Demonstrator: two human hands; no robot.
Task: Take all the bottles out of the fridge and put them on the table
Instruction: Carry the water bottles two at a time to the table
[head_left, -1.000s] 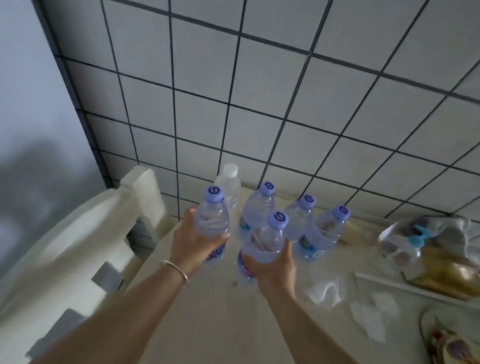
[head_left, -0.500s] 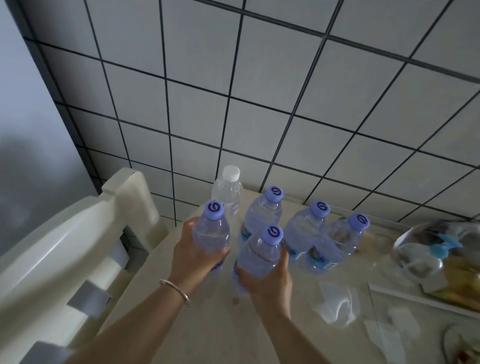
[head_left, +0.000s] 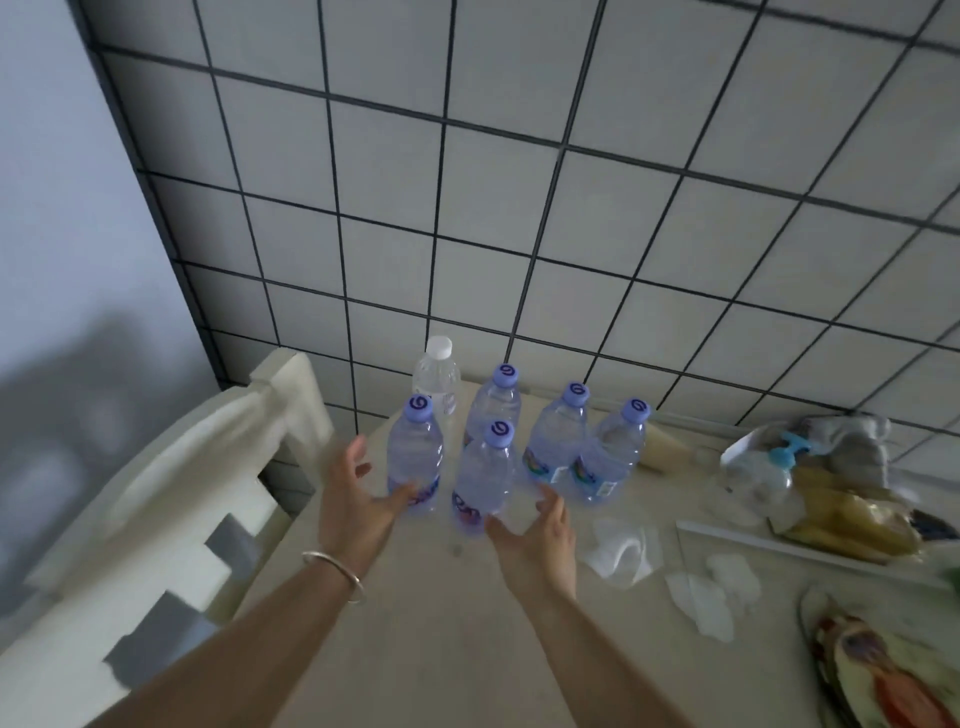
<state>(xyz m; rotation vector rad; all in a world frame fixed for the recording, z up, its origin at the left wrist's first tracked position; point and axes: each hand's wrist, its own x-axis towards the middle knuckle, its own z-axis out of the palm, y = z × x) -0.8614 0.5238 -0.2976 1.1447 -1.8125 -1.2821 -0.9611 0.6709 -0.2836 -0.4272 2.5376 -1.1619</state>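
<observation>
Both hands have let go since the earlier frames. Left hand (head_left: 358, 499) and right hand (head_left: 540, 530) now sit just short of the two front bottles, fingers spread and gripping nothing; the left thumb appears to touch the left front bottle (head_left: 415, 462).

Hazard: the right front bottle (head_left: 485, 478) stands close against its neighbours, so a careless withdrawal could knock it into them.

All bottles stand upright on the table (head_left: 441, 649). Behind the right front bottle stand three more purple-capped bottles (head_left: 556, 441), each holding clear liquid, level unreadable. Farthest back, near the tiled wall (head_left: 519, 208), stands a white-capped bottle (head_left: 436, 379).
</observation>
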